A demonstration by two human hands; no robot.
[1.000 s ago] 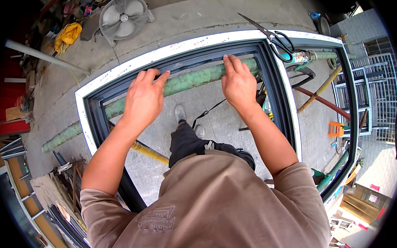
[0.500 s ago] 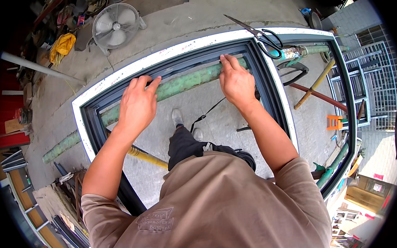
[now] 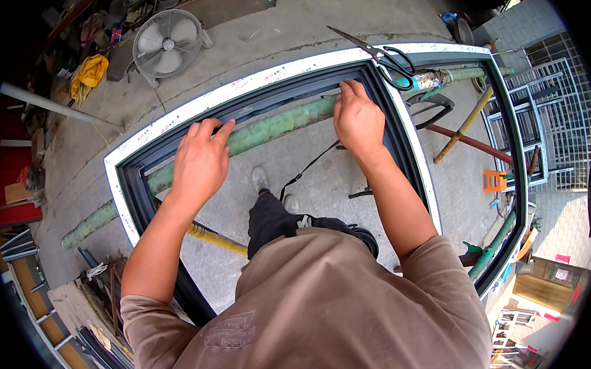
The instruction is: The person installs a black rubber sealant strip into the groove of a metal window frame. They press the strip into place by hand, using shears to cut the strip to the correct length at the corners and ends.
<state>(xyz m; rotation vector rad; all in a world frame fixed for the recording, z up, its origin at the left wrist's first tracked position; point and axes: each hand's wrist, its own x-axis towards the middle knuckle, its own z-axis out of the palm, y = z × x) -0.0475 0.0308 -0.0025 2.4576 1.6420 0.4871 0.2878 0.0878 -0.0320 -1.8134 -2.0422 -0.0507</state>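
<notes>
A large window frame [image 3: 274,76] lies flat before me, its outer faces covered in white printed film and its inner profile dark grey. Along the inside of its far bar runs a thin black sealing strip [image 3: 279,101]. My left hand [image 3: 203,155] has its fingers curled at this strip, left of the middle, with the index finger stretched further out. At the far right inner corner, my right hand [image 3: 360,119] pinches the strip; its fingertips are partly hidden. A loose black length [image 3: 308,167] dangles below the right hand. Black-handled scissors [image 3: 383,56] rest on the frame's far edge.
Beneath the frame are a green pipe [image 3: 271,127] and yellow tubes [image 3: 217,239]. A floor fan [image 3: 168,45] stands at the far left, near a yellow bag [image 3: 89,76]. At the right are an orange stool [image 3: 493,181] and stacked metal frames [image 3: 542,123].
My right hand has shifted slightly right, closer to the corner, its fingers drawn together more. My left hand stays near the same spot on the strip. The whole view has shifted slightly.
</notes>
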